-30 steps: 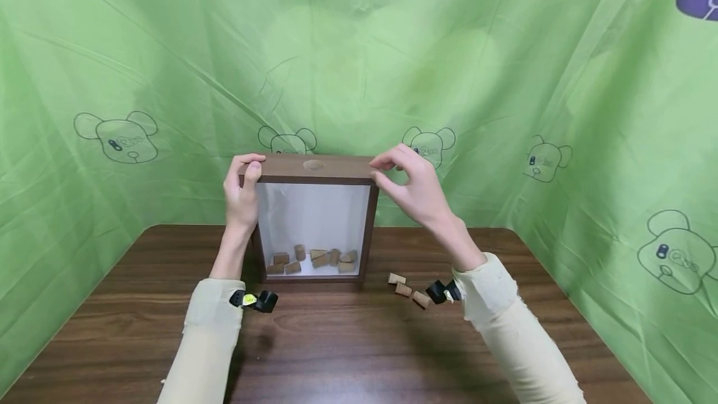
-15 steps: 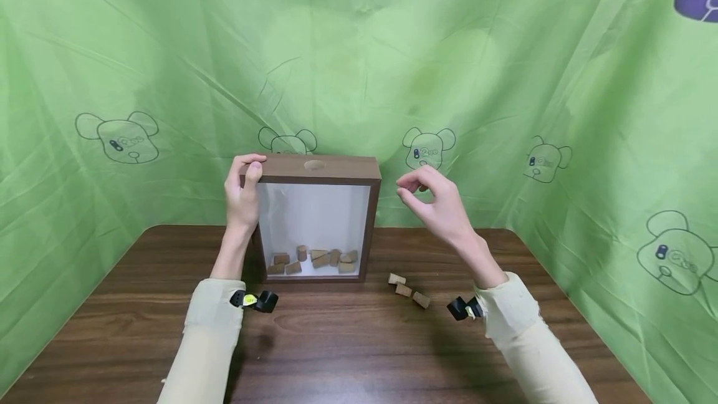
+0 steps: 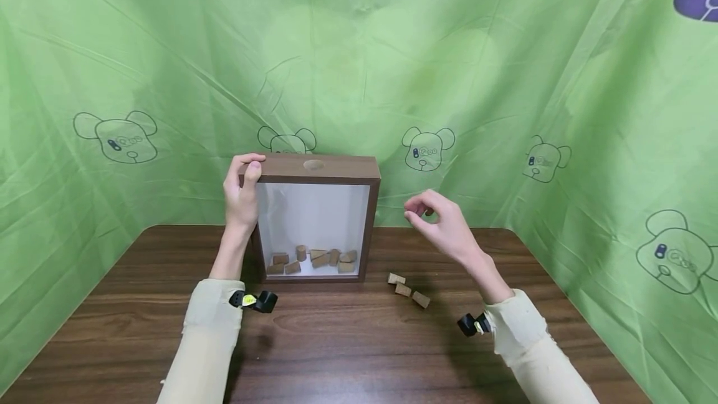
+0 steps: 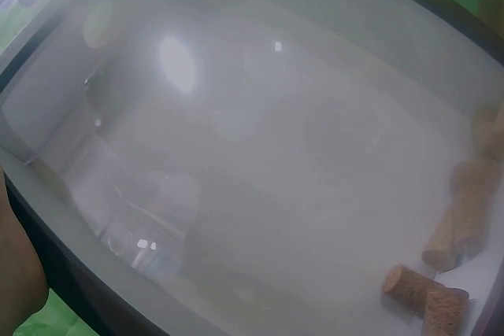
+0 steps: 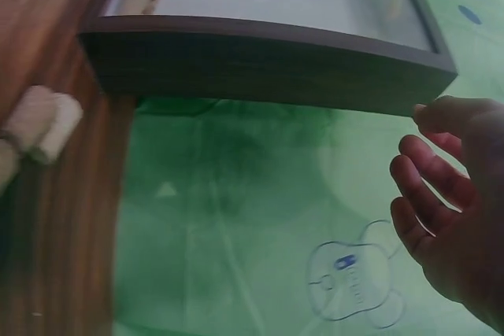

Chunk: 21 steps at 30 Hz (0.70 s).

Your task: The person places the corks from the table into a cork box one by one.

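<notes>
A dark brown shadow box with a clear front stands upright on the table, a round hole in its top. Several corks lie at its bottom; some also show through the pane in the left wrist view, as brown corks. My left hand grips the top left corner, thumb on the front edge, fingers over the top. Right of the box, my right hand hangs in the air with loosely curled fingers and nothing in them. Below it lie 3 loose corks.
The wood-grain table ends at a green curtain printed with bear heads, which hangs behind and at both sides. Black wrist cameras sit on the cuffs.
My right hand has left the box's top right corner and moved right and down toward the loose corks. The left hand and the box have stayed in place.
</notes>
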Tool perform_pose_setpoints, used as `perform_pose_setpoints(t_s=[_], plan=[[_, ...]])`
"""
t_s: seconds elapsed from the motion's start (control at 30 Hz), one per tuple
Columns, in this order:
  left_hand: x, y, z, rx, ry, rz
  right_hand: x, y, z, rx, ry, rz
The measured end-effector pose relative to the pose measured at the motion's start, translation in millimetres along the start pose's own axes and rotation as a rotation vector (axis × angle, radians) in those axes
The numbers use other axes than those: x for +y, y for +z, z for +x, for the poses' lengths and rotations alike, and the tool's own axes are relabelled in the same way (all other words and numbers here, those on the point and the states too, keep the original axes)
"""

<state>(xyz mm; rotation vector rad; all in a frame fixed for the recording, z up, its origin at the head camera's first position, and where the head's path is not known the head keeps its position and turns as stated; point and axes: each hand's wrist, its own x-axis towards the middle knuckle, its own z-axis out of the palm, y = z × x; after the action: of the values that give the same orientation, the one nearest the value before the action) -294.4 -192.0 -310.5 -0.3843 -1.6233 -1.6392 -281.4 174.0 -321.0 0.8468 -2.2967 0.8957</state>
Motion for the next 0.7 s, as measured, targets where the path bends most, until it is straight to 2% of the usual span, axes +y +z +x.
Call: perform_pose_setpoints(t_s=[0.13, 0.33, 0.6, 0.7], plan=[[-0.1, -0.1, 0.3, 0.0, 0.002, -0.003, 11, 11, -12, -0.056, 0.069, 0.021], [-0.4, -0.8, 0.5, -0.003, 0.004, 0.003, 27, 29, -28, -0.09, 0.186, 0.077], [-0.8, -1.1, 0.1, 0.002, -0.003, 0.01, 48, 46, -45, -0.154, 0.266, 0.073], [-0.4, 0.6, -0.7, -0.005, -0.015, 0.007, 54, 49, -50, -0.18, 0.266, 0.084]])
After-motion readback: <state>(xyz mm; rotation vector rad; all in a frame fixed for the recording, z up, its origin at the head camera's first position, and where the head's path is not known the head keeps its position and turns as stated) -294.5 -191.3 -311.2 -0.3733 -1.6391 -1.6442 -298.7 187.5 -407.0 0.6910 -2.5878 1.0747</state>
